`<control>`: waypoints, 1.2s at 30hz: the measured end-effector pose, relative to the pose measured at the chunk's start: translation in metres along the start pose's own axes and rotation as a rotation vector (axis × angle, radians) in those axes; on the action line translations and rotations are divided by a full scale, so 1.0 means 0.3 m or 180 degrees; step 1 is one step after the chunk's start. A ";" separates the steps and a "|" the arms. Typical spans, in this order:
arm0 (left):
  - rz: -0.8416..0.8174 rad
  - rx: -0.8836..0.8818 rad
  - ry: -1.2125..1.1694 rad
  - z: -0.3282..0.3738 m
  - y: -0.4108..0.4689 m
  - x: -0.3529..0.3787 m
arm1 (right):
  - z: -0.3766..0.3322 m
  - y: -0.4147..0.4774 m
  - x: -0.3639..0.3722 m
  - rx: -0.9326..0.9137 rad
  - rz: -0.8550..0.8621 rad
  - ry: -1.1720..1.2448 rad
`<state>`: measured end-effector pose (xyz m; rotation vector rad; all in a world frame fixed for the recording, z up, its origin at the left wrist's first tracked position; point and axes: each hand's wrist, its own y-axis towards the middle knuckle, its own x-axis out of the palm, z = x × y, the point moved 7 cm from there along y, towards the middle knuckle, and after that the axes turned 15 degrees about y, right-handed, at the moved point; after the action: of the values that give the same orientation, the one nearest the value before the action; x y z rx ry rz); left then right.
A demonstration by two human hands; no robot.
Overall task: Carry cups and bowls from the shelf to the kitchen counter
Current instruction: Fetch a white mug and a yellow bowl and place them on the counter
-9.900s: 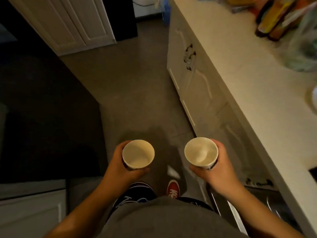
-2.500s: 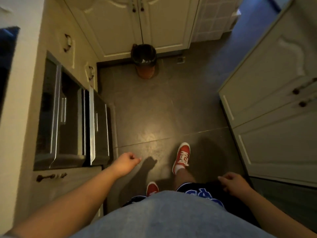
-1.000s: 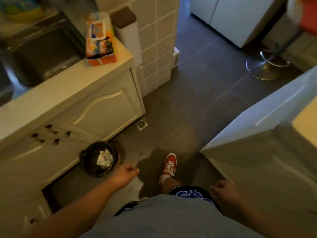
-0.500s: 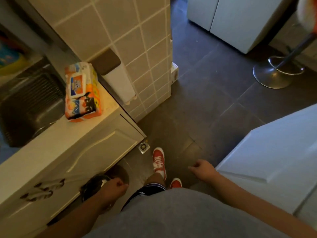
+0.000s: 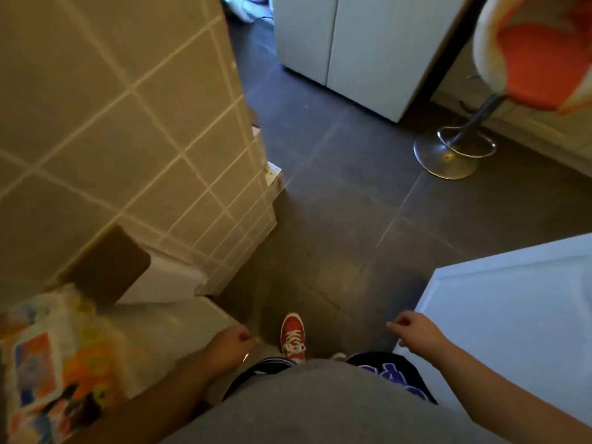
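No cup, bowl or shelf is in view. My left hand (image 5: 230, 342) hangs low at my left side with its fingers curled and nothing in it, just past the corner of the pale kitchen counter (image 5: 166, 328). At my right side my right hand (image 5: 413, 328) is loosely curled and holds nothing either, close to the edge of a white surface (image 5: 512, 309). A red shoe (image 5: 292, 337) steps forward on the dark tiled floor between the two hands.
A tiled wall corner (image 5: 205, 161) juts out on the left, with a brown-lidded white box (image 5: 134, 277) and a colourful package (image 5: 48, 363) on the counter. Ahead stand a white cabinet (image 5: 352, 43) and a chrome-based bar stool (image 5: 455, 155) with an orange seat.
I have walked forward past the counter's end; the sink and bin have left the view. Both hands still swing with nothing in them; the cups held ten seconds ago are gone from them.
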<state>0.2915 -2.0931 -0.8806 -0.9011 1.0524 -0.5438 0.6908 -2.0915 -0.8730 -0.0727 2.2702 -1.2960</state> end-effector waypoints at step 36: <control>-0.0173 -0.0547 -0.0091 1.018 0.920 -0.979 | -1.262 1.210 -1.033 -0.0324 0.0004 -0.0051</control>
<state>0.4378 -1.6095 -0.9026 -1.0883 1.0627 -0.4894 0.8576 -1.5058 -0.8879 -0.1171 2.3213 -1.1744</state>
